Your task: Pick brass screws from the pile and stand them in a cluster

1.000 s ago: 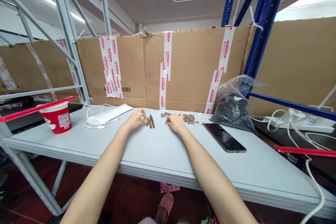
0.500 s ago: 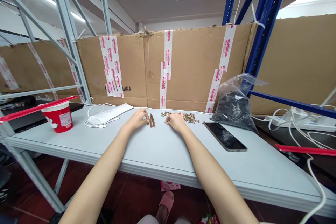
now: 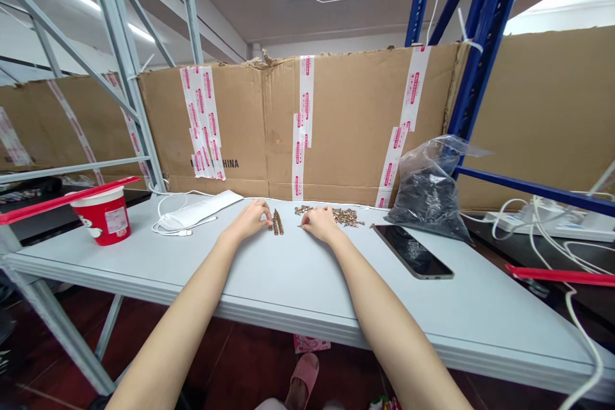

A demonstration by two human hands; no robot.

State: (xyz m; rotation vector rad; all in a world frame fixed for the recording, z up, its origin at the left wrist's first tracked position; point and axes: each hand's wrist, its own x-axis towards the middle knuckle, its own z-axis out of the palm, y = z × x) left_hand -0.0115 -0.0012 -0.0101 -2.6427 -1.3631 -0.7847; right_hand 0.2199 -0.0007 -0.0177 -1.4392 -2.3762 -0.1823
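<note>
Both my arms reach out over a pale grey table [image 3: 298, 288]. My left hand [image 3: 250, 218] rests with its fingers curled and pinched at a short row of small brown metal pieces [image 3: 277, 222] lying side by side. My right hand [image 3: 321, 223] is closed in a pinch on a tiny piece at the near edge of a loose heap of small brass-coloured parts [image 3: 343, 214]. What exactly each pinch holds is too small to make out.
A dark phone [image 3: 412, 251] lies right of the heap, beside a clear bag of black parts [image 3: 425, 189]. A red paper cup [image 3: 104, 214] stands far left, with a white pouch and cable [image 3: 195, 211]. Taped cardboard [image 3: 298, 128] walls the back. A power strip and cords [image 3: 552, 221] lie right.
Both hands stay almost where they were; the fingers shift only slightly at the brown pieces and the heap. The view has moved a little.
</note>
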